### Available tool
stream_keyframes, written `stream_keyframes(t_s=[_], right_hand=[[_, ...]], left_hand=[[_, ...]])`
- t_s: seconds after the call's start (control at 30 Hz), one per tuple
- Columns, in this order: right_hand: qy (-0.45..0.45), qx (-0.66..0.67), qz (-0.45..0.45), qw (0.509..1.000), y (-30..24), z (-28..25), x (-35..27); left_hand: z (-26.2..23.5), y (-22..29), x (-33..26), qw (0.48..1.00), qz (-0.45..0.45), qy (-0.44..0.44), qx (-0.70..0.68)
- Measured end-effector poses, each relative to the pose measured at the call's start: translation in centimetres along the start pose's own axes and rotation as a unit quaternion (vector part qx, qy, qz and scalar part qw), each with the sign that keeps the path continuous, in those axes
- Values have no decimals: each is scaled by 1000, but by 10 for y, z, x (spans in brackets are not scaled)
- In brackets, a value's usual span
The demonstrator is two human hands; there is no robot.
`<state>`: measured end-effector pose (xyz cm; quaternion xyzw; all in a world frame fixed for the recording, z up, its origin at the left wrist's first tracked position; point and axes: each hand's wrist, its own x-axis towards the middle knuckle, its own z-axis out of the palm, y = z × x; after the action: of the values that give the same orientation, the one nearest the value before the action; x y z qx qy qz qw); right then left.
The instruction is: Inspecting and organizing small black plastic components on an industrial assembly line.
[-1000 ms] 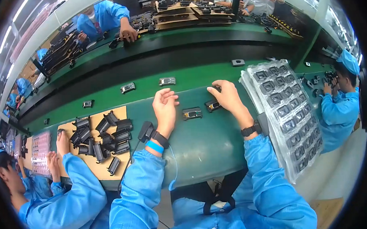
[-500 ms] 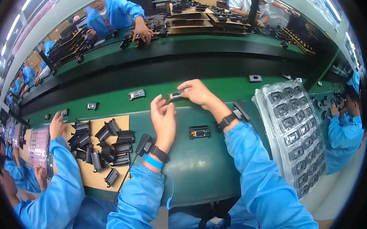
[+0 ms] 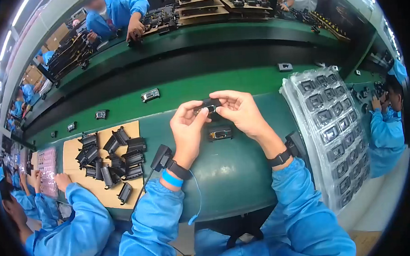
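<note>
Between my two hands is a small black plastic housing (image 3: 211,103) with a shiny strip on its near face. My left hand (image 3: 187,128) pinches its left end with thumb and fingers, while my right hand (image 3: 243,113) grips its right end. Fingertips cover parts of it. Just below, on the green mat (image 3: 225,182), lies a second black housing (image 3: 220,133) with a bright, copper-coloured strip, touched by neither hand. A blue band with a coiled cord circles my left wrist, and both wrists carry black straps.
Left, a cardboard sheet (image 3: 73,156) bears several black plastic shells (image 3: 117,164). Stacked clear trays (image 3: 328,118) with dark frames stand at right. Several units, including one housing (image 3: 150,94), lie on the green belt (image 3: 175,83). Co-workers in blue sit either side and opposite.
My right hand has brought the housing from the belt's edge toward me, and my left hand has closed on it too. The neighbour's hand at left has drawn back from the belt.
</note>
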<state>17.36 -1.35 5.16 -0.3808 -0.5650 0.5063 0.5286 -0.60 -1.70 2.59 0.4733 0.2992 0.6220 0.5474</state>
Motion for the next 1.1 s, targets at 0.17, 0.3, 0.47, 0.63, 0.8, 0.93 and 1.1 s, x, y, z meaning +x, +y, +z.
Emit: stream_keyframes(t_s=[0.17, 0.3, 0.47, 0.63, 0.8, 0.93, 1.1], right_hand=[[21, 64, 3, 998, -2, 4, -1], [39, 76, -17, 996, 2, 9, 0], [40, 46, -24, 998, 0, 9, -2], [8, 14, -40, 999, -3, 2, -2], [1, -56, -59, 997, -1, -9, -1], [-20, -75, -47, 996, -3, -11, -1], [-44, -108, -25, 993, -8, -17, 1]], left_hand=[[1, 3, 0, 1000, -9, 1, -29], [0, 2, 0, 998, -10, 2, -54], [-1, 5, -1, 999, -12, 2, -45], [0, 4, -2, 999, -14, -6, -49], [2, 7, -3, 1000, 4, -17, -14], [-1, 6, -2, 999, 13, -20, 25], [-6, 6, 0, 997, 18, -33, 72]])
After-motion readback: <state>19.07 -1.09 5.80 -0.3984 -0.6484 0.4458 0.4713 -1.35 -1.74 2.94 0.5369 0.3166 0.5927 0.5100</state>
